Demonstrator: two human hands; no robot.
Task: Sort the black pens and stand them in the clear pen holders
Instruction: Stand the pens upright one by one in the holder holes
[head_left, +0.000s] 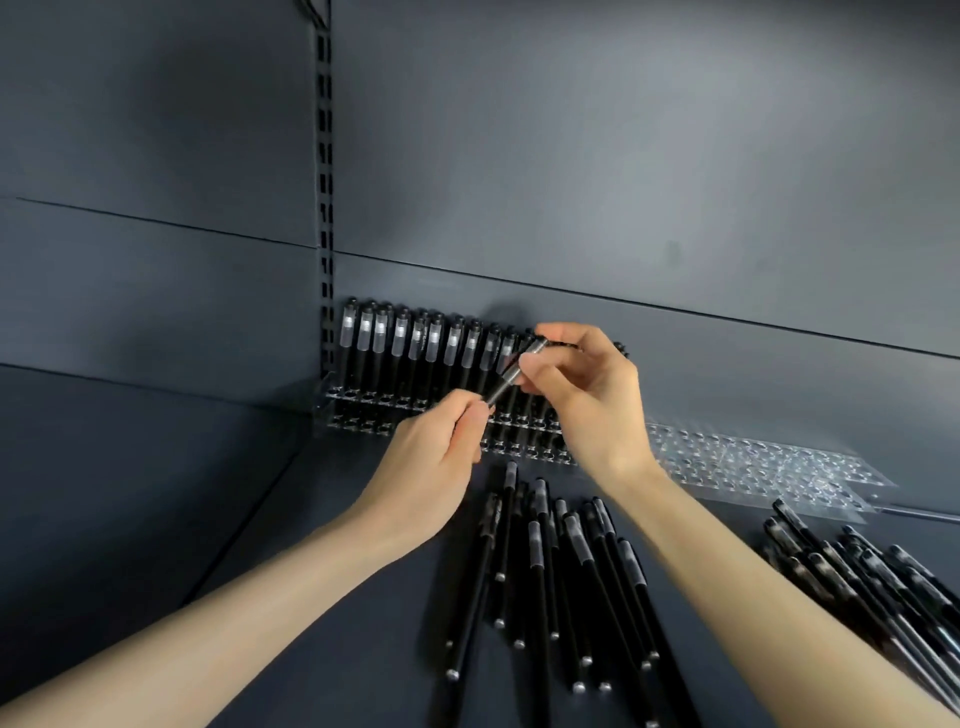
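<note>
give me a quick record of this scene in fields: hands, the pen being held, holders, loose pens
left hand: pinches the lower end of the held pen
right hand: pinches its upper end
held pen: tilted, in front of the filled holder
filled holder: clear, at the back, with a row of standing pens, capped
empty holder: clear, no pens in it, right of the filled one
loose pens: lying on the shelf between the forearms
second pile: black pens at the right edge

Matt, smooth dark grey shelf; glossy black plastic pens with frosted translucent caps and silvery tips; clear, shiny plastic pen holders
</note>
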